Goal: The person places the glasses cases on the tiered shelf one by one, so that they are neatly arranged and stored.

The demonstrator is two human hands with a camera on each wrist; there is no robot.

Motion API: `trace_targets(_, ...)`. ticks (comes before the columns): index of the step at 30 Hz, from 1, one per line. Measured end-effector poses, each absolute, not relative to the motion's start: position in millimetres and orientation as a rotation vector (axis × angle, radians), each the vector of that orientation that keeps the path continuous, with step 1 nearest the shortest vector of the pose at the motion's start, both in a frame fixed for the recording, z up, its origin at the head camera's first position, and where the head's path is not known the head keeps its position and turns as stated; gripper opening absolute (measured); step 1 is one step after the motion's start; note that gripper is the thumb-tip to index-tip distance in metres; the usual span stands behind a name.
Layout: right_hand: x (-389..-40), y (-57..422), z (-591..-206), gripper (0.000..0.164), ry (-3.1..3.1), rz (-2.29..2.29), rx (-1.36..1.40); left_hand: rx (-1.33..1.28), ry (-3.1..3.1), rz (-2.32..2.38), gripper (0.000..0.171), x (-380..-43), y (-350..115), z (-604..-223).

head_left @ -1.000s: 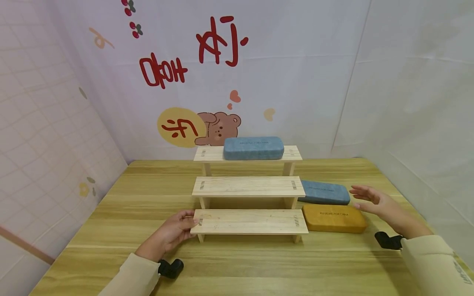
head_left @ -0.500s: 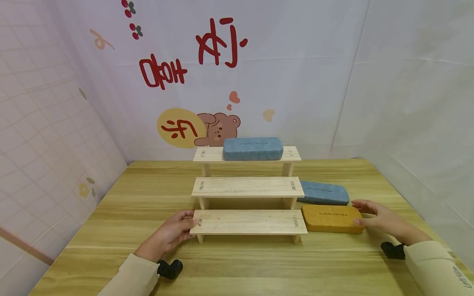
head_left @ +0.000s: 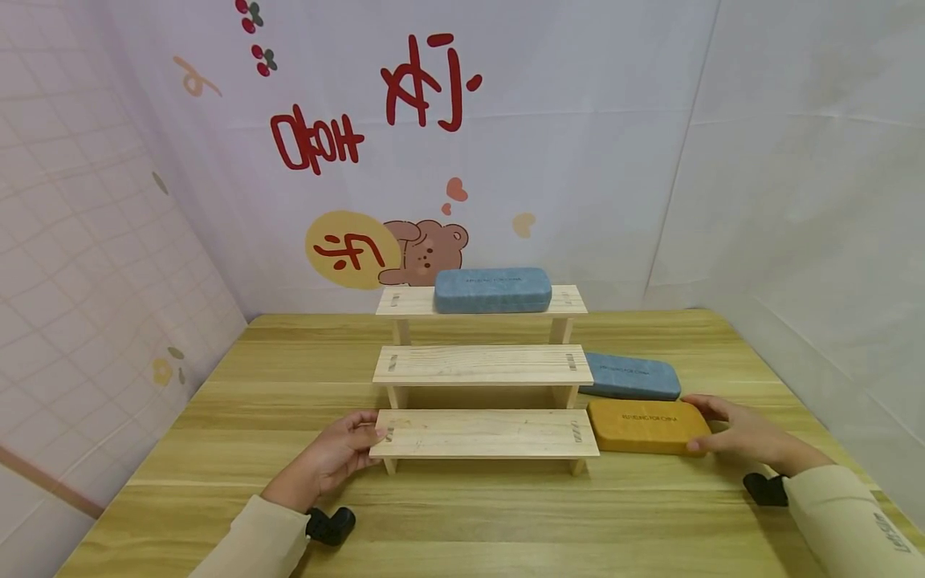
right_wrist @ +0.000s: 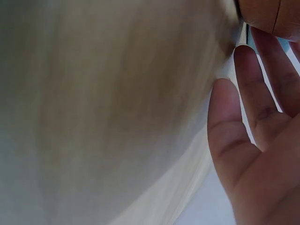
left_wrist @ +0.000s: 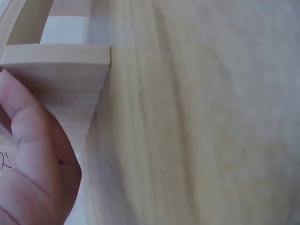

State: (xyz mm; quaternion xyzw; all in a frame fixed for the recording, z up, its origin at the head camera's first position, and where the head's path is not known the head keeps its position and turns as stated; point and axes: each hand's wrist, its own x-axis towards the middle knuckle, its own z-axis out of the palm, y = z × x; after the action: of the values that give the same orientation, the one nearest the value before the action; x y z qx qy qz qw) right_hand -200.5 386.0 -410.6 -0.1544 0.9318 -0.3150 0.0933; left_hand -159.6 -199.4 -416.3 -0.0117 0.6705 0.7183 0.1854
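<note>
My left hand (head_left: 340, 455) pinches the left end of the lowest step of a three-tier wooden display stand (head_left: 484, 432), thumb on top. In the left wrist view its fingers lie against the stand's end (left_wrist: 56, 70). My right hand (head_left: 747, 437) has its thumb at the near right corner of a mustard-yellow glasses case (head_left: 646, 427) and a finger at the far corner. That case lies on the table beside the lowest step. In the right wrist view, the other fingers (right_wrist: 227, 112) extend below the case (right_wrist: 267, 16).
A blue glasses case (head_left: 493, 291) sits on the top step. Another blue case (head_left: 631, 376) lies behind the yellow one, its left end hidden by the stand. The wood-grain table (head_left: 477, 526) meets a printed cloth backdrop (head_left: 578, 144) behind and at both sides.
My right hand has come down from above the cases to the right end of the yellow one, and its thumb and finger have closed on it. The left hand has stayed put.
</note>
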Motion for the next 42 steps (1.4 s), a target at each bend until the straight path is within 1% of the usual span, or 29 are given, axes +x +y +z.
trace_targets(14,-204.7,386.6,-415.5,0.083,2.707,-0.952,-0.456,-0.038,1.899,2.015,0.048,-159.2,-199.4,-414.8)
trace_targets(25,-205.1,389.3,-414.4,0.080,2.628,-1.074,-0.435,-0.040,1.890,2.021,0.048,-158.5,-198.7,-415.3)
trace_targets(35,-203.1,388.4,-408.9,0.072,2.667,-1.134,-0.420,-0.036,1.898,2.016,0.048,-157.7,-198.8,-415.4)
trace_targets(42,-196.4,393.5,-404.2,0.073,2.711,-1.089,-0.381,-0.036,1.895,2.020,0.049,-158.5,-199.6,-417.5)
